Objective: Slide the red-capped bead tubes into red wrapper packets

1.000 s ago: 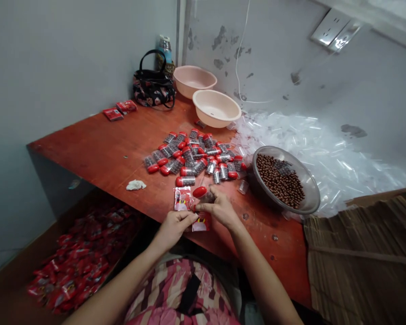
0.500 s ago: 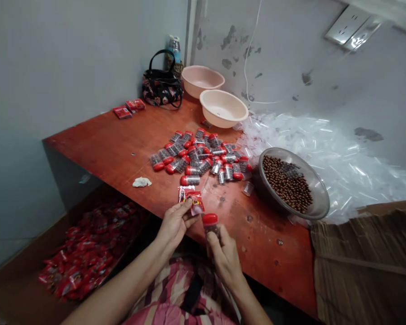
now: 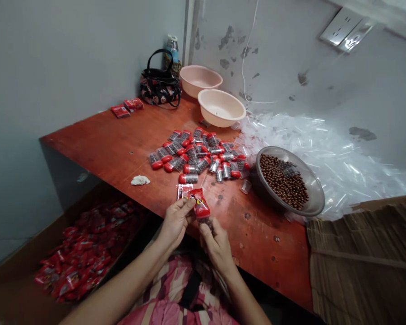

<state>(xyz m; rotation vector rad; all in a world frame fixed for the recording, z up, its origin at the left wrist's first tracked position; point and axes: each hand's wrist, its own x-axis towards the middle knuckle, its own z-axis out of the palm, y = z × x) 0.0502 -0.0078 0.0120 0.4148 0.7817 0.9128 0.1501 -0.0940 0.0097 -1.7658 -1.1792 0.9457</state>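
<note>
My left hand (image 3: 176, 222) pinches a small red plastic packet (image 3: 197, 197) between thumb and fingers at the table's front edge. My right hand (image 3: 218, 246) is closed round a small clear bottle (image 3: 205, 221) of dark balls, its capped end up against the packet. The red cap is covered by the packet; whether it sits inside or behind I cannot tell. Flat on the table just beyond lies a stack of red packets (image 3: 184, 191). Farther back is a pile of red-capped bottles (image 3: 196, 156) filled with dark balls.
A grey bowl of brown balls (image 3: 284, 183) stands at right beside a heap of clear plastic tubes (image 3: 328, 158). Two pale basins (image 3: 219, 108) and a floral handbag (image 3: 159, 90) are at the back. A box of red packets (image 3: 84, 248) is below left; folded cardboard (image 3: 362, 262) at right.
My right hand has brought the bottle up and left to meet the packet in my left hand. The red cap, visible before, is now covered by the packet.
</note>
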